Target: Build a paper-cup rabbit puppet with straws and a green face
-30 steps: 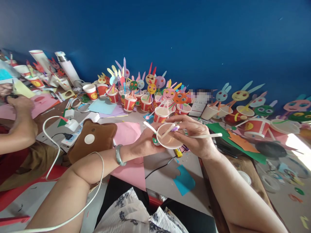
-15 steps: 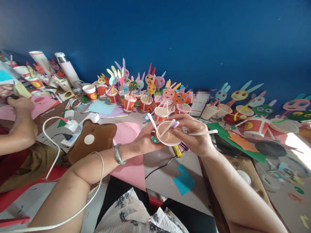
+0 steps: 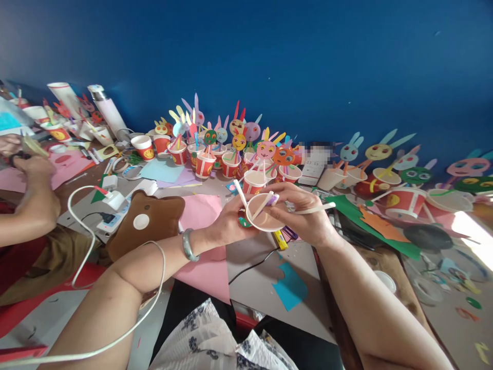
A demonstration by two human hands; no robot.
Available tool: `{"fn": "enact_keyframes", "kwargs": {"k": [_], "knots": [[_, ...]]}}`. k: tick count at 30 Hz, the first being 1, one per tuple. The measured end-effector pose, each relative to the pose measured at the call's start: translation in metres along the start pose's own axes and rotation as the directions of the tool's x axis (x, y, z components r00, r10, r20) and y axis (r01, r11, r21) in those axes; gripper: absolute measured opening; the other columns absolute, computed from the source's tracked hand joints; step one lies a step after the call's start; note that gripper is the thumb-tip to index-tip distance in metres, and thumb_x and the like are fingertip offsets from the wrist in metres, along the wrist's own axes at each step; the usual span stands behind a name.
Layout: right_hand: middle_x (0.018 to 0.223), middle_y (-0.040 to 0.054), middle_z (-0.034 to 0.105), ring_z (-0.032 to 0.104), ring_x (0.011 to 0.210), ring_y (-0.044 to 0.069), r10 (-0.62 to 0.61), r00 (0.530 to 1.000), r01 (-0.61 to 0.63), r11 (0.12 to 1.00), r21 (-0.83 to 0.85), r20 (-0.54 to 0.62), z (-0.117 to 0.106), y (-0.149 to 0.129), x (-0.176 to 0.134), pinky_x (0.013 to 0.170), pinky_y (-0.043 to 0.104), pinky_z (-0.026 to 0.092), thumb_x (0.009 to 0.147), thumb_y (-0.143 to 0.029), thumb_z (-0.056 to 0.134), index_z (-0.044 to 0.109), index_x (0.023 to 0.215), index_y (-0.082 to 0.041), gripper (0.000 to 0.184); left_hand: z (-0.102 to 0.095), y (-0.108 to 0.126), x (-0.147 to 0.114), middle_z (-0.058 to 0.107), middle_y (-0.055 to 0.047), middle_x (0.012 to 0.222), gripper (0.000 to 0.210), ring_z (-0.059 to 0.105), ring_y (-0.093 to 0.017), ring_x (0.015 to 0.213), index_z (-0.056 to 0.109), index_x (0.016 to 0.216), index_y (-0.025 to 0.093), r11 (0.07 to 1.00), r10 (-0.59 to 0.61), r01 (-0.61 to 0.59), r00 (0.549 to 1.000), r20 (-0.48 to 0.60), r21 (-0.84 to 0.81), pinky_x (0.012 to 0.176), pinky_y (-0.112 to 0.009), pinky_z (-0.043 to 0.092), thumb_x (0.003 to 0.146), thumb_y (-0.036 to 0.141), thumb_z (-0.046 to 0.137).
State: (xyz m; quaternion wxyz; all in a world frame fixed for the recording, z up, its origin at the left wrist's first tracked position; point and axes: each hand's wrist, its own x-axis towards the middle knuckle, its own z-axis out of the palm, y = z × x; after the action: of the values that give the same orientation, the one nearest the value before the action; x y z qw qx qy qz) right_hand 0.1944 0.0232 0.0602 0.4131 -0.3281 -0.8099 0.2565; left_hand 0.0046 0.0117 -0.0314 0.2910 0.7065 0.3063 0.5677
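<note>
A big blue wall (image 3: 246, 61) fills the top of the pic. Under it, a gray tbl (image 3: 246, 282) goes thru the mid & btm. A long row of cups w/ paper faces (image 3: 205, 165) stands at the tbl's back, upper L to far R; lots have long bunny ears. At the L edge is another person's arm (image 3: 38, 200). Pink paper (image 3: 202, 218) lies L of mid, w/ a brown bear-shaped thing (image 3: 148, 228) beside it.

Near mid, the R hand (image 3: 308, 213) is pinched narrow at the cup's rim, tips on a tiny purple bit. The L hand (image 3: 233, 218) is wrapped on the cup's L side, holding it.

That paper cup (image 3: 269, 220) is just below & R of mid, tipped so its inside shows. Blue paper (image 3: 290, 288) lies lower down, btm mid. One white stick (image 3: 319, 208) pokes out R, past the R hand; another stick (image 3: 240, 192) is at the cup's L, & a third (image 3: 263, 204) is in its mouth. Smallest: the purple bit (image 3: 273, 199).
</note>
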Motion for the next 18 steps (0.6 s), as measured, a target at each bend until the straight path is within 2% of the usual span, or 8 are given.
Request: {"fn": "enact_keyframes", "kwargs": {"k": [5,12,15,18], "knots": [[0.107,0.0063,0.075,0.073,0.096,0.025,-0.027,0.997,0.028,1.000,0.008,-0.073,0.003,-0.006,-0.002,0.089,0.041,0.056,0.084,-0.033,0.076,0.074,0.081,-0.026,0.008,-0.006,0.013,0.005,0.071,-0.013,0.115,0.059,0.068,-0.028,0.105,0.061,0.121,0.017,1.000,-0.002,0.003,1.000,0.022,-0.012,0.092,-0.044,0.056,0.069,0.031,0.084],[0.107,0.0060,0.075,0.072,0.098,0.025,-0.134,0.989,0.134,0.991,-0.010,-0.057,-0.001,-0.013,-0.003,0.087,0.041,0.058,0.086,-0.035,0.074,0.073,0.083,-0.028,0.008,-0.008,0.041,0.012,0.070,-0.011,0.115,0.052,0.069,-0.028,0.105,0.063,0.117,0.018,0.962,-0.101,0.133,0.985,0.141,-0.239,0.091,-0.043,0.058,0.071,0.032,0.084],[0.108,0.0071,0.075,0.072,0.097,0.024,-0.173,0.984,0.171,0.985,-0.033,-0.048,-0.003,-0.015,-0.004,0.087,0.042,0.057,0.088,-0.033,0.073,0.072,0.083,-0.027,0.008,-0.008,0.046,0.014,0.071,-0.011,0.114,0.055,0.069,-0.026,0.102,0.064,0.116,0.017,0.956,-0.154,0.178,0.981,0.117,-0.233,0.089,-0.039,0.058,0.068,0.032,0.087],[0.110,0.0071,0.074,0.071,0.097,0.024,-0.194,0.980,0.191,0.978,-0.081,-0.037,-0.005,-0.015,-0.004,0.088,0.043,0.055,0.088,-0.030,0.071,0.071,0.082,-0.027,0.007,-0.007,0.044,0.014,0.071,-0.011,0.116,0.054,0.068,-0.028,0.106,0.066,0.115,0.017,0.965,-0.191,0.210,0.973,0.126,-0.159,0.093,-0.041,0.058,0.068,0.034,0.086]]}}
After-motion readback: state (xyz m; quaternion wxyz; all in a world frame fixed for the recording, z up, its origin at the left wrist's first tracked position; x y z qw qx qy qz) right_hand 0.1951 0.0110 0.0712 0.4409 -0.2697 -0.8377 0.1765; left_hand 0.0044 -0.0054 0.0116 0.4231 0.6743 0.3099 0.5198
